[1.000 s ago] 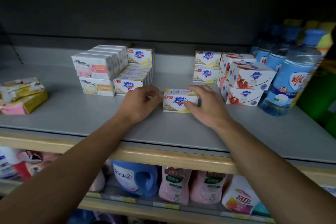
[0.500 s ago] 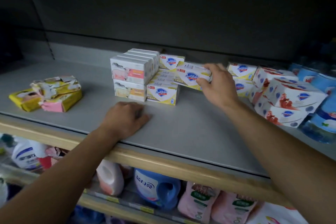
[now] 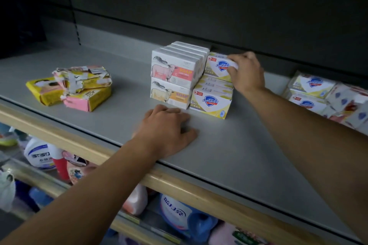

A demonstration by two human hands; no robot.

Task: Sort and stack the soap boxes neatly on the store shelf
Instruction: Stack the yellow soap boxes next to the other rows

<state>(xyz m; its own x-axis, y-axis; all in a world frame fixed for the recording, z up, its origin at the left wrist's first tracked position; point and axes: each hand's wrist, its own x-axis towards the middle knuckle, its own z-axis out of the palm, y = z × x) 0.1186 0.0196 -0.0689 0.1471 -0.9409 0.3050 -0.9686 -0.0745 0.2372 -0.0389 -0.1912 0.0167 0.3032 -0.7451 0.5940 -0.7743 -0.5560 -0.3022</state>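
Note:
My right hand (image 3: 246,73) grips a yellow-and-white Safeguard soap box (image 3: 218,65) at the back of the grey shelf (image 3: 239,155), on top of the row of yellow Safeguard boxes (image 3: 212,101). Left of that row stand two layers of white cow-print soap boxes (image 3: 175,77). My left hand (image 3: 165,131) rests on the shelf in front of them, fingers loosely curled, holding nothing. More Safeguard boxes (image 3: 310,89) and red-patterned ones (image 3: 350,105) are piled at the right.
Several torn yellow and pink soap packets (image 3: 75,87) lie at the left of the shelf. A wooden front edge (image 3: 179,185) borders the shelf. Detergent bottles (image 3: 179,215) fill the lower shelf. A dark back panel rises behind the boxes.
My right hand has carried the Safeguard box from the shelf's middle to the back, onto the yellow row. My left hand let go of it and rests on the shelf. The view shifted left.

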